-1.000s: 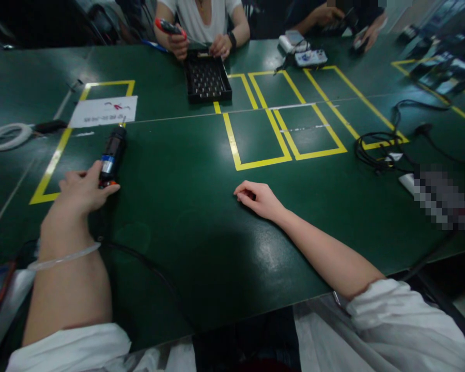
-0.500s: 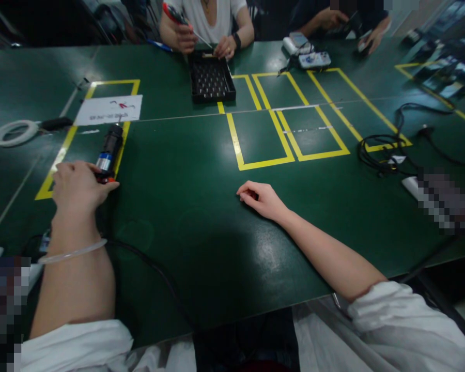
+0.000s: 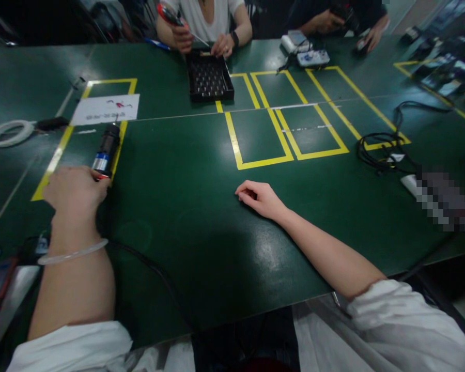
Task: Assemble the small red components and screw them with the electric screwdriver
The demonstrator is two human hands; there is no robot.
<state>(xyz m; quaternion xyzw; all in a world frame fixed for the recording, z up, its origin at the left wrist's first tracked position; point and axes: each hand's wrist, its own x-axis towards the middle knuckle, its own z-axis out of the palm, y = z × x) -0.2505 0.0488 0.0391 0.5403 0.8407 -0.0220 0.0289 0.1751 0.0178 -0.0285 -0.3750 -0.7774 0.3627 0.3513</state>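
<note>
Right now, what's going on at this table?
The camera wearer's left hand is at the rear end of a black electric screwdriver, whose tip points toward a white printed sheet; the grip itself is mostly hidden. The right hand rests loosely curled on the green table, with nothing visible in it. Across from them, a co-worker's hand holds a red-and-black screwdriver, its shaft angled toward a black tray.

Bunched white sleeves (image 3: 403,315), pale translucent bangle (image 3: 75,253) on left wrist (image 3: 76,232)
</note>
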